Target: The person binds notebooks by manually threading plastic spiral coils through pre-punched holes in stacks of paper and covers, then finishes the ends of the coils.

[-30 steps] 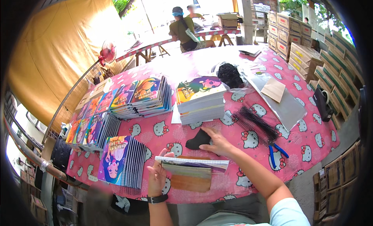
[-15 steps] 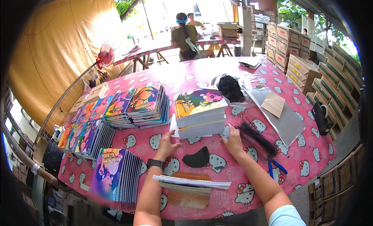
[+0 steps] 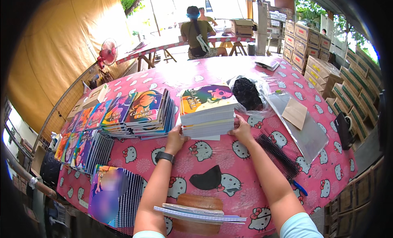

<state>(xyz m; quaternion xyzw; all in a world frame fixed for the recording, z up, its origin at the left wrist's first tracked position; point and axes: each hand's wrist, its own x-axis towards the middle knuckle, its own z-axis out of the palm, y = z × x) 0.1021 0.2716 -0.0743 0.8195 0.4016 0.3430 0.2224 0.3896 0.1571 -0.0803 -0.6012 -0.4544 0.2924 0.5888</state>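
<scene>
Ahead of me on the pink patterned tablecloth (image 3: 184, 160) stands a tall stack of notebooks or unbound pads (image 3: 208, 115), its top cover brightly illustrated and its white page edges facing me. My left hand (image 3: 176, 139), below a black wristband, presses on the stack's lower left corner, thumb along the front. Gripping the lower right side is my right hand (image 3: 242, 130); some of its fingers are hidden behind the stack. A white sheet (image 3: 208, 137) shows beneath the stack. Between my forearms lies a black curved piece (image 3: 206, 177), perhaps a face mask.
Piles of colourful notebooks (image 3: 149, 111) fill the left side, with another spiral-bound pile (image 3: 116, 193) nearer. Black coils (image 3: 280, 156), a blue-handled tool (image 3: 300, 188), plastic sheets (image 3: 301, 131) and a bag of black material (image 3: 247, 94) lie right. Close to me, pads rest on a wooden board (image 3: 198, 225).
The stack has shifted away from me over the table. My hands have moved forward with it and now hold its lower sides more firmly. The whole view has tilted slightly.
</scene>
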